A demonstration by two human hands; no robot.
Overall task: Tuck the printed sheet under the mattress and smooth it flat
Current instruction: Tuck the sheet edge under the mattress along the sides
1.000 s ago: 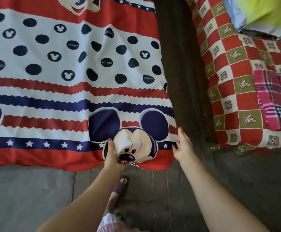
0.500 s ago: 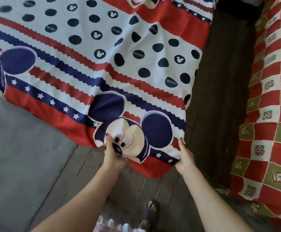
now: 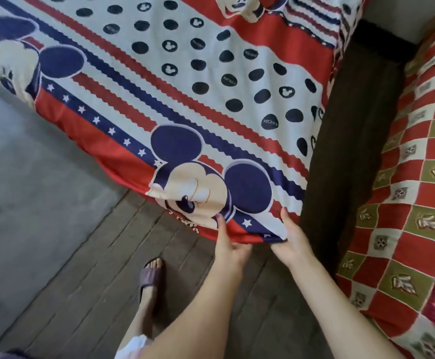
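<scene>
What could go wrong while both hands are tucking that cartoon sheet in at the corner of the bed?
Both the left hand and right hand grip the printed sheet at one corner, so a hard pull might drag its pattern askew or wrinkle the smooth top. The corner fabric looks bunched and may tuck in lumpy. The sandalled foot stands close to the hanging edge and could catch it.

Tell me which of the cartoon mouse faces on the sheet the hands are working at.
The mouse face at the sheet's near corner. The left hand and right hand grip the hem just below it; the other faces lie far left and at the top.
</scene>
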